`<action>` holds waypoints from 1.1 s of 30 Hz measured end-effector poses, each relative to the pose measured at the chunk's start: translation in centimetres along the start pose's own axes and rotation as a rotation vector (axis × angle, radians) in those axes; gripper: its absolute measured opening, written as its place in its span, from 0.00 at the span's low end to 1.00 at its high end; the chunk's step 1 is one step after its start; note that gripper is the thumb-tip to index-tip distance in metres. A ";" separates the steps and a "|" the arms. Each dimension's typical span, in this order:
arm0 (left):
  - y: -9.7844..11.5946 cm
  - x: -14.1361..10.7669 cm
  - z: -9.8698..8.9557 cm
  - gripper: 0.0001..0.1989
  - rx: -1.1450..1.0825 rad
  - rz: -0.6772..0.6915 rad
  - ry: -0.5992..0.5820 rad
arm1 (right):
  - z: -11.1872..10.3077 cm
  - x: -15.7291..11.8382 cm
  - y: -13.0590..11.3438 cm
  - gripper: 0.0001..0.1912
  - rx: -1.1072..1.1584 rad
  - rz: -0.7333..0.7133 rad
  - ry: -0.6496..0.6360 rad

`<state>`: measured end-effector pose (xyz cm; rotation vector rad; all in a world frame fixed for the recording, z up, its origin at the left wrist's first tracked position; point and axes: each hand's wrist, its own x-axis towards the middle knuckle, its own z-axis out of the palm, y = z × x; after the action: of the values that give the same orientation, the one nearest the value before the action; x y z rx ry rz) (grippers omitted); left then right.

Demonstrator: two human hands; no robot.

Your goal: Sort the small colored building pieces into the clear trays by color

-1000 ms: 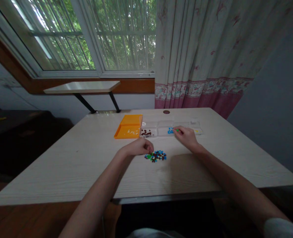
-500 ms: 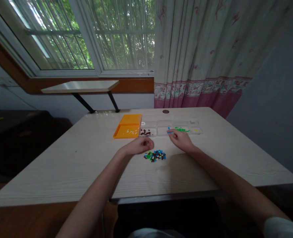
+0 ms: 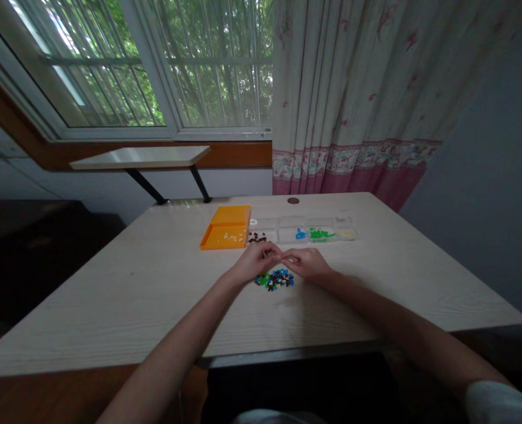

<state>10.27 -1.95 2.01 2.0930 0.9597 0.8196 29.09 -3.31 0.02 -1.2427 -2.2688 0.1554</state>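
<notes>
A pile of small mixed bricks (image 3: 275, 280) in blue, brown, green and white lies on the table. Just above it, my left hand (image 3: 260, 259) and my right hand (image 3: 304, 261) meet at the fingertips. Both are closed in a pinch, and whatever is between the fingers is too small to name. Behind them, a clear compartment tray (image 3: 286, 237) holds brown pieces (image 3: 256, 237), blue pieces (image 3: 300, 234), green pieces (image 3: 319, 234) and a few yellow pieces (image 3: 347, 234). White pieces (image 3: 233, 237) lie in an open orange case (image 3: 229, 215) at the tray's left.
The pale wooden table (image 3: 124, 294) reaches to the wall below the window. A raised shelf (image 3: 141, 156) on black legs stands at its back left. A round dark disc (image 3: 293, 201) is near the back edge, before the curtain (image 3: 318, 100).
My right hand has moved left and toward me from the blue pieces in the tray to my left hand. My left hand has shifted slightly right, so the fingertips now meet.
</notes>
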 end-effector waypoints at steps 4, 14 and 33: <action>-0.3 0.0 0.2 0.11 -0.116 -0.046 -0.011 | 0.1 0.0 0.2 0.11 0.004 -0.047 0.064; 0.4 0.0 -1.3 0.11 -0.104 -0.059 -0.007 | -0.6 -0.1 0.3 0.11 -0.021 -0.183 0.206; -0.6 -1.1 -3.9 0.08 0.257 -0.073 -0.436 | -4.0 -0.6 0.9 0.09 -0.068 -0.349 0.576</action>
<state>6.50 -1.26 3.49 2.3053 0.9267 0.1902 32.08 -3.88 2.79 -0.7690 -1.9415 -0.3664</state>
